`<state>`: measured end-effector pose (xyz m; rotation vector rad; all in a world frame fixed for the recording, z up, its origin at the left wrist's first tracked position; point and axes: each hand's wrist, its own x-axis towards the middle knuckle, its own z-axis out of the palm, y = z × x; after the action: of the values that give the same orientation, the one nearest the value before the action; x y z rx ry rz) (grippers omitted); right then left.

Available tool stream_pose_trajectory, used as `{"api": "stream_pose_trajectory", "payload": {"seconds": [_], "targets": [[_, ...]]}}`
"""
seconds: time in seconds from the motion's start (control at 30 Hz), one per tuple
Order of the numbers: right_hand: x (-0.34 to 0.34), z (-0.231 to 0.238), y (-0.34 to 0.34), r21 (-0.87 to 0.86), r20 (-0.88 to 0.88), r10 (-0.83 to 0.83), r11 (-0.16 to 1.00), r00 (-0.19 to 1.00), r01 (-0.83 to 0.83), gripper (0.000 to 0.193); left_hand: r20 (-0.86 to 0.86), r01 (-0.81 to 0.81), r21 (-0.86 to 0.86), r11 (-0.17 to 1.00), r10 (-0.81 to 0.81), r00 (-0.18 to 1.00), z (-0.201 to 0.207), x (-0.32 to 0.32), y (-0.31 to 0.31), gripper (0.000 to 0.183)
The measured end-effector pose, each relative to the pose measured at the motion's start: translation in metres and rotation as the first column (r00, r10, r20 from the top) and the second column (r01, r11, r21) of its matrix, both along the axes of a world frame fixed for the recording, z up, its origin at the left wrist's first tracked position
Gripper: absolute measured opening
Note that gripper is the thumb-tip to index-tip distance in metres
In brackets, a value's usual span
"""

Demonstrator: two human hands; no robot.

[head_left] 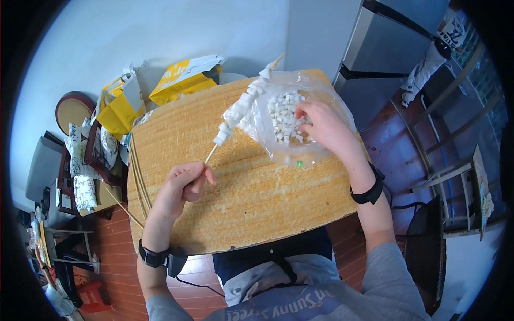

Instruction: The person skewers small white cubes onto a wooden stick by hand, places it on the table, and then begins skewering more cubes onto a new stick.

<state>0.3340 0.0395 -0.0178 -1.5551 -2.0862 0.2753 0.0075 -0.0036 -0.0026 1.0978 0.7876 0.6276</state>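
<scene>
One stick of white pieces (242, 106), probably light and stiff, slants across upper centre, pinched at its bare end, the best hold, by the left hand (184, 183), while the right hand (327, 126) half-curls among loose cubes (284, 114), any hold unclear.

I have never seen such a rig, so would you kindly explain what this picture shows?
There is no machine here: a person works with two bare hands. The single picture comes from a fisheye camera worn on the person's head, looking down, which bends straight edges. On the wood-grained table lie a clear plastic bag with small white pieces in it and, along the left side, some thin sticks. The left hand holds a skewer threaded with white chunks; the right hand is at the loose pieces, though whether its fingers grip one is hard to tell.
</scene>
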Motion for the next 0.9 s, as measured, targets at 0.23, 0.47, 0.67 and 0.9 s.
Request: {"api": "stream_pose_trajectory", "payload": {"seconds": [0.23, 0.47, 0.67, 0.9], "targets": [[0.0, 0.007, -0.001, -0.06, -0.012, -0.025, 0.998, 1.0, 0.024, 0.009, -0.015, -0.119, 0.064, 0.991, 0.12, 0.993, 0.0, 0.003, 0.0, 0.033], [-0.004, 0.016, -0.005, -0.006, -0.021, -0.077, 0.997, 0.997, 0.077, 0.005, -0.026, -0.149, 0.071, 0.986, 0.151, 0.988, 0.0, 0.004, -0.001, 0.032], [-0.015, -0.001, 0.006, 0.195, -0.063, 0.009, 0.981, 0.998, 0.003, 0.015, -0.015, -0.192, 0.073, 0.979, 0.194, 0.981, 0.002, 0.006, -0.002, 0.031], [-0.026, -0.011, 0.013, 0.256, -0.018, 0.057, 0.965, 0.998, -0.051, 0.018, -0.005, -0.191, 0.098, 0.977, 0.192, 0.981, -0.002, 0.004, -0.001, 0.032]]}}
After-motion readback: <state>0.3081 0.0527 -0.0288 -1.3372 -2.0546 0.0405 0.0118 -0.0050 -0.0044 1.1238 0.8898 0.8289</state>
